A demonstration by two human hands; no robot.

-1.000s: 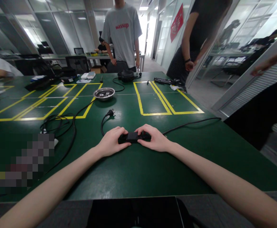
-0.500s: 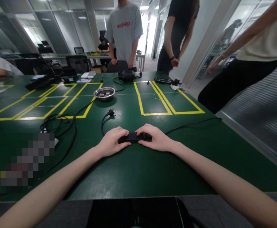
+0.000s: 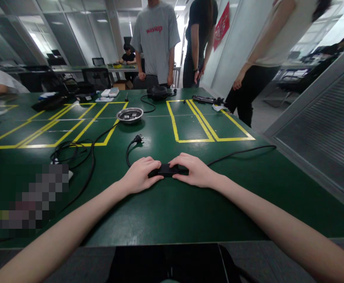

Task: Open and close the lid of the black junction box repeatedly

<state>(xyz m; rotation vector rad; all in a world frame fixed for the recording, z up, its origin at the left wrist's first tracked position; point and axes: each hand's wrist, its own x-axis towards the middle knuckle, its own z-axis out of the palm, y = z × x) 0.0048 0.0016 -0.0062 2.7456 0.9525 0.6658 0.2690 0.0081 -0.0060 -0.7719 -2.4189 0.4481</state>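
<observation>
Between my hands lies a small black power adapter [image 3: 168,169] on the green table [image 3: 160,216]. My left hand [image 3: 141,174] grips its left end between thumb and fingers. My right hand [image 3: 193,170] pinches its right end the same way. A cord with a black plug [image 3: 137,138] curves up from beside my left hand, the prongs pointing right. From behind my right hand a thin black cable [image 3: 239,152] runs out to the table's right side. The adapter's ends are partly covered by my fingers.
A metal bowl [image 3: 130,115] with small metal parts stands beyond the plug. Yellow tape [image 3: 195,141] marks rectangles on the table. Coiled black cable [image 3: 71,151] lies at left, beside a pixelated area. At the far edge are a black device [image 3: 157,93] and people standing.
My hands and the adapter stay almost in place. At the right, a person in a light top has moved away and leftward; the person in black has also shifted left.
</observation>
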